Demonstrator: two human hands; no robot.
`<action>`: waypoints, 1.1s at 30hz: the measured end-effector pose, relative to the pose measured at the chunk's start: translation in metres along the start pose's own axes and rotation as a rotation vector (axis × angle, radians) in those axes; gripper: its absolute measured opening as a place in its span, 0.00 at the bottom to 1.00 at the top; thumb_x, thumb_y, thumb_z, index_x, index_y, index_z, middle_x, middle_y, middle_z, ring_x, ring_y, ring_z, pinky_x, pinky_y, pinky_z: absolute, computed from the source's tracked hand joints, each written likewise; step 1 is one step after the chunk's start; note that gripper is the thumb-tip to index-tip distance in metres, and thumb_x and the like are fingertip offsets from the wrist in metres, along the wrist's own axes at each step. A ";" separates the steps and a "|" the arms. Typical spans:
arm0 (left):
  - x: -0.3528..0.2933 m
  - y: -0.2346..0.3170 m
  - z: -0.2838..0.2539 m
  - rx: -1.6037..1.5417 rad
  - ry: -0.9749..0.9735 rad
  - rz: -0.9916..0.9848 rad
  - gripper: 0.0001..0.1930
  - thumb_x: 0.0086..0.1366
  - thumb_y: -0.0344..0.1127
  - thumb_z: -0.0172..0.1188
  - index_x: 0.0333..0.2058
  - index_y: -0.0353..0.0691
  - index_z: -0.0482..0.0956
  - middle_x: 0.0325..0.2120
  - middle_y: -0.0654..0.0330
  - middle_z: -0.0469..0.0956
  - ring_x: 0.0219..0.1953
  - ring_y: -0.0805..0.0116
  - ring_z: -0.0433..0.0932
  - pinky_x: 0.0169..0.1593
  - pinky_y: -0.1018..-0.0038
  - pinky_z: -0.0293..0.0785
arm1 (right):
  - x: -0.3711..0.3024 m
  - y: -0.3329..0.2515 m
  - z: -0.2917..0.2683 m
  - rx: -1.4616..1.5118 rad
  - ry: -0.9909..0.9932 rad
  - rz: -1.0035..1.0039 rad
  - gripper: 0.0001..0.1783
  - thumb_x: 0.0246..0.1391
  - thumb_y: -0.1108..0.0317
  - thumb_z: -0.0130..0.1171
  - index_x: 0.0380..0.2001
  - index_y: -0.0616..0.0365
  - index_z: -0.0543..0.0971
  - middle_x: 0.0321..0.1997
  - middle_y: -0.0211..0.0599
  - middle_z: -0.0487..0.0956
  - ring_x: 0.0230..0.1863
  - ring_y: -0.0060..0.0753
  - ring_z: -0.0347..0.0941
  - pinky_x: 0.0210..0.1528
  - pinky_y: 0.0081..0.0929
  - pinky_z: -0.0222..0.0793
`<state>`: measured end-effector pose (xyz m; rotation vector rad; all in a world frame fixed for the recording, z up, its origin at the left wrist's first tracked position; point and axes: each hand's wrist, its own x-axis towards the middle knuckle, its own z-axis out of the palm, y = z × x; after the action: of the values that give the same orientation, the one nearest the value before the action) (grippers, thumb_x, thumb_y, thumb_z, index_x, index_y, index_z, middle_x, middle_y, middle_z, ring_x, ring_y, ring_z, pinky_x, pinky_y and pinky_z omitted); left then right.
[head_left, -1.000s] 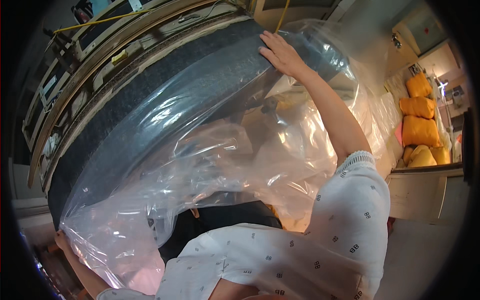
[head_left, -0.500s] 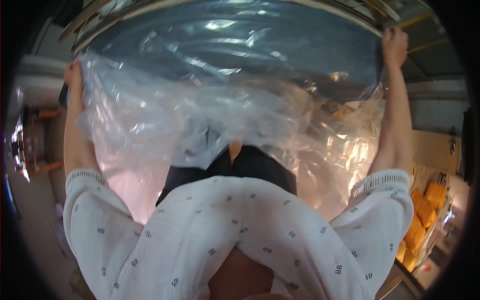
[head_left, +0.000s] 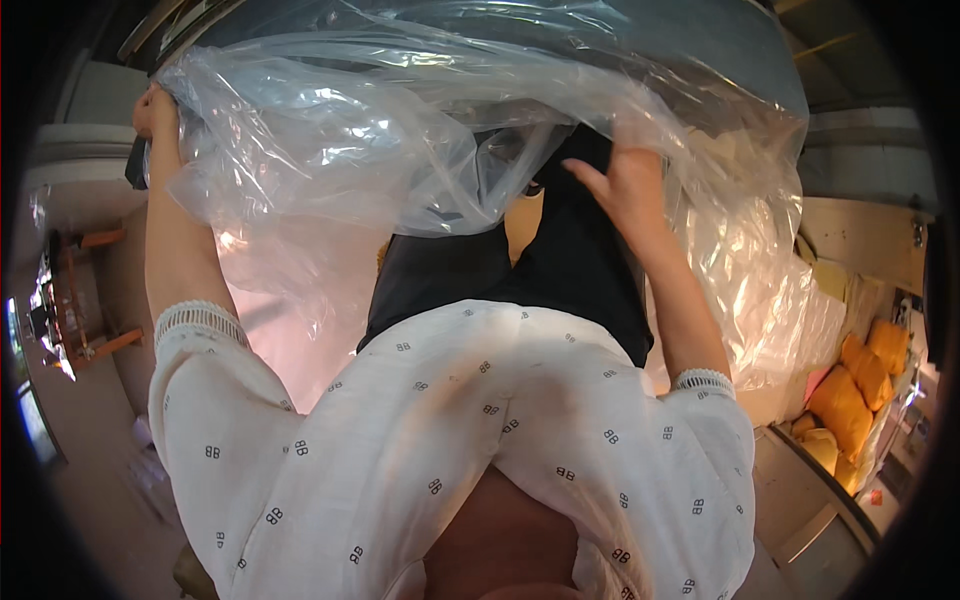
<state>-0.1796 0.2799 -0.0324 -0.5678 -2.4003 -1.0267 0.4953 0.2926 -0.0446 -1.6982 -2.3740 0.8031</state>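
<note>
A large sheet of clear plastic film (head_left: pixel 310 140) hangs in loose folds over the near side of a wide, dark grey-blue flat surface (head_left: pixel 715 45). At the far left corner, my left hand (head_left: pixel 152 112) is closed with curled fingers on the film's edge. My right hand (head_left: pixel 635 185) is in the middle right, its thumb spread away from the fingers. Those fingers press against the film, and their tips show only dimly through it. More of the film drapes down on the right, past my right forearm.
A wooden rail (head_left: pixel 165 30) runs along the far left edge of the surface. Orange-yellow bundles (head_left: pixel 845 405) lie at the lower right, beside a pale cabinet (head_left: pixel 815 520). An orange frame (head_left: pixel 85 300) stands on the floor at the left.
My right hand has left the far right corner and moved inward and nearer to me, its fingers now apart. The film's middle has bunched into folds. My left hand stays at the left corner.
</note>
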 end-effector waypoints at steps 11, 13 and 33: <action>-0.048 0.045 -0.034 -0.226 -0.003 -0.055 0.14 0.50 0.43 0.60 0.28 0.38 0.81 0.31 0.53 0.79 0.36 0.58 0.77 0.43 0.71 0.70 | 0.040 0.036 0.061 -0.113 0.363 -0.434 0.15 0.47 0.63 0.57 0.39 0.54 0.75 0.42 0.46 0.73 0.45 0.51 0.67 0.47 0.44 0.62; -0.043 0.036 -0.034 -0.229 0.020 -0.080 0.14 0.50 0.43 0.60 0.29 0.38 0.81 0.31 0.53 0.79 0.37 0.58 0.77 0.44 0.71 0.69 | 0.033 0.031 0.055 -0.053 0.469 -0.513 0.14 0.47 0.64 0.56 0.37 0.55 0.74 0.39 0.45 0.74 0.43 0.50 0.69 0.45 0.44 0.64; -0.050 0.033 -0.040 -0.322 0.057 0.038 0.13 0.53 0.43 0.59 0.28 0.38 0.78 0.27 0.55 0.77 0.32 0.60 0.75 0.38 0.69 0.69 | -0.072 0.014 -0.088 0.701 0.681 -0.663 0.17 0.44 0.76 0.53 0.41 0.57 0.73 0.40 0.42 0.74 0.46 0.36 0.69 0.48 0.29 0.65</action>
<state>-0.1113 0.2611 -0.0175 -0.6804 -2.1800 -1.4043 0.5671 0.2617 0.0389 -0.6735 -1.6914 0.6599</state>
